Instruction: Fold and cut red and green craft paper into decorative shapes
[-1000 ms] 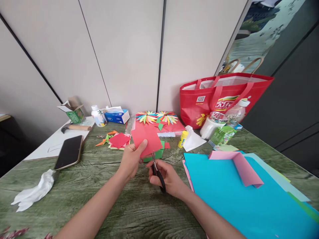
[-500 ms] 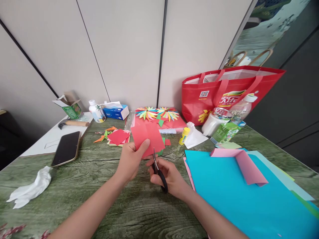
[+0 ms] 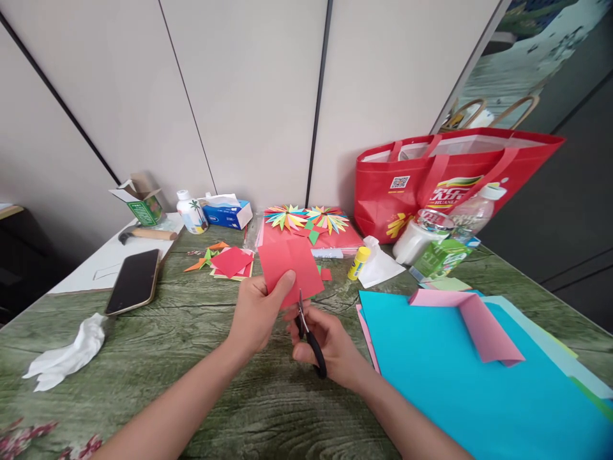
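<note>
My left hand (image 3: 258, 312) pinches a red square of paper (image 3: 290, 262) by its near left part, thumb on top. Black-handled scissors (image 3: 315, 352) are in my right hand (image 3: 330, 345), their blades at the near edge of the red paper, just right of my left thumb. Behind the paper lies a red sheet in a clear sleeve (image 3: 352, 237) with two multicoloured folded-paper rosettes (image 3: 287, 218) on it. Left of the paper rests a small pile of coloured paper squares (image 3: 232, 262) beside orange and green folded pieces (image 3: 207, 259).
Blue and pink paper sheets (image 3: 421, 358) cover the right side. A yellow glue stick (image 3: 359, 263), white jar (image 3: 412, 243) and red bag (image 3: 383, 204) stand behind. On the left are a phone (image 3: 134, 281), hammer (image 3: 148, 234), crumpled tissue (image 3: 71, 354) and blue tissue pack (image 3: 225, 213).
The whole scene has shifted slightly to the right in view. Both hands keep their hold, and the scissors remain at the near edge of the red paper.
</note>
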`<state>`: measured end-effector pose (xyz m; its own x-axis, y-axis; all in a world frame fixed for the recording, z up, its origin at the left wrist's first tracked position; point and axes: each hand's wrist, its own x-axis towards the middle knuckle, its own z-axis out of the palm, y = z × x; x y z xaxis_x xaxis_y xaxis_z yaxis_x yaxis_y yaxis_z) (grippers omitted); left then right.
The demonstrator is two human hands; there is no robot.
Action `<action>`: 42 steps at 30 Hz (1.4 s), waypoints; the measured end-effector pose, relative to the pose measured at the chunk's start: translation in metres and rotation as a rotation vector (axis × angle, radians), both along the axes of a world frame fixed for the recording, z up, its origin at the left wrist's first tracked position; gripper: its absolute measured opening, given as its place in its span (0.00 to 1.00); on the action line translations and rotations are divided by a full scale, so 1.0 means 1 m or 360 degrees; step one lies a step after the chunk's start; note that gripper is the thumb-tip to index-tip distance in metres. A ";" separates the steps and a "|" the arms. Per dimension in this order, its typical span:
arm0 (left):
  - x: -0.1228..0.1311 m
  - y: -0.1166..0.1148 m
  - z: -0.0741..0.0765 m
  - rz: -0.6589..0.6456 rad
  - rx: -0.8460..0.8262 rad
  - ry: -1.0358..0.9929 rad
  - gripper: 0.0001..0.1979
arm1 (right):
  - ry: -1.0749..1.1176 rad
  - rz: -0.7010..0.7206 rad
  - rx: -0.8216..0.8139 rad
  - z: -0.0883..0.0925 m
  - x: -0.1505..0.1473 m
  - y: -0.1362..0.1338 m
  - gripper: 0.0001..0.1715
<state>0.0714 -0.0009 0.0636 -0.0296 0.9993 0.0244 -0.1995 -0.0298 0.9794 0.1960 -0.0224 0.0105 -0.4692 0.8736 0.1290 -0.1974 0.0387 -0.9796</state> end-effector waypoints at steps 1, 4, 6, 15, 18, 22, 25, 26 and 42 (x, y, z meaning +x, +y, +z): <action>0.000 0.000 0.000 0.0000 0.0001 -0.0004 0.13 | -0.0004 -0.0003 -0.0002 0.000 0.000 0.000 0.28; 0.000 0.000 0.000 -0.0033 0.0016 0.0006 0.14 | -0.0007 -0.0001 -0.0014 0.002 0.000 0.000 0.28; -0.001 0.001 -0.001 -0.0044 0.0044 0.0029 0.14 | -0.0003 -0.0009 -0.0020 0.002 0.000 0.000 0.28; -0.007 0.006 -0.007 0.0007 0.0072 0.0011 0.11 | 0.0013 0.0000 -0.0021 -0.002 0.001 0.002 0.26; -0.006 0.006 -0.008 0.0029 0.0079 0.0032 0.11 | 0.0004 -0.0010 -0.0021 -0.002 0.001 0.002 0.25; -0.005 0.004 -0.006 0.0070 0.0042 0.0048 0.11 | -0.0029 -0.0029 -0.0015 -0.002 0.001 0.002 0.25; -0.005 0.003 -0.004 0.0051 0.0043 0.0088 0.13 | -0.0038 -0.0032 -0.0010 -0.003 0.001 0.003 0.23; -0.005 0.003 -0.004 0.0043 0.0048 0.0101 0.13 | -0.0041 -0.0036 -0.0008 -0.003 0.001 0.003 0.23; -0.004 0.004 -0.006 0.0154 0.0045 0.0215 0.13 | -0.0104 -0.0080 -0.0010 -0.001 0.000 0.003 0.21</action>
